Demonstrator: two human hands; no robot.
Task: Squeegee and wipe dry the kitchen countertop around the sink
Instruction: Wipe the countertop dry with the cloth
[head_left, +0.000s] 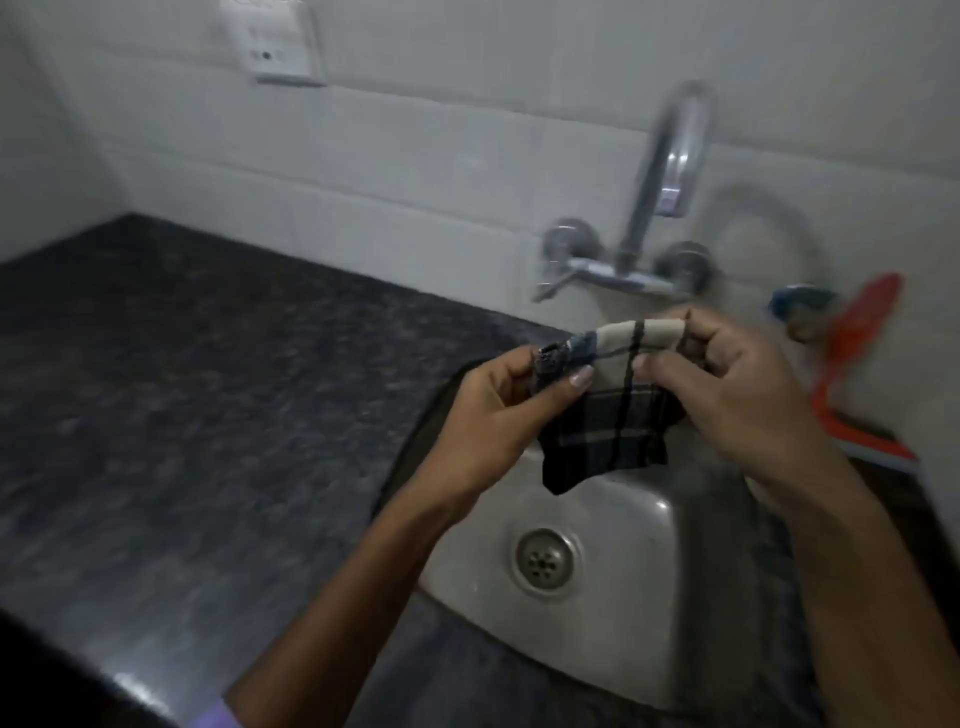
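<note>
A small checked cloth (608, 436), dark with a pale folded top edge, hangs over the steel sink (623, 639). My left hand (493, 410) pinches its left top corner. My right hand (748, 384) grips its right top edge, so the cloth is stretched between both hands. The dark speckled countertop (197, 415) spreads to the left of the sink. An orange-red squeegee (857, 364) lies behind my right hand at the right of the sink, partly hidden and blurred.
A chrome wall tap (660, 208) arches above the sink on the white tiled wall. A wall socket plate (275, 41) sits at the upper left. A blue object (800, 301) lies by the squeegee. The sink drain (544, 561) shows below the cloth.
</note>
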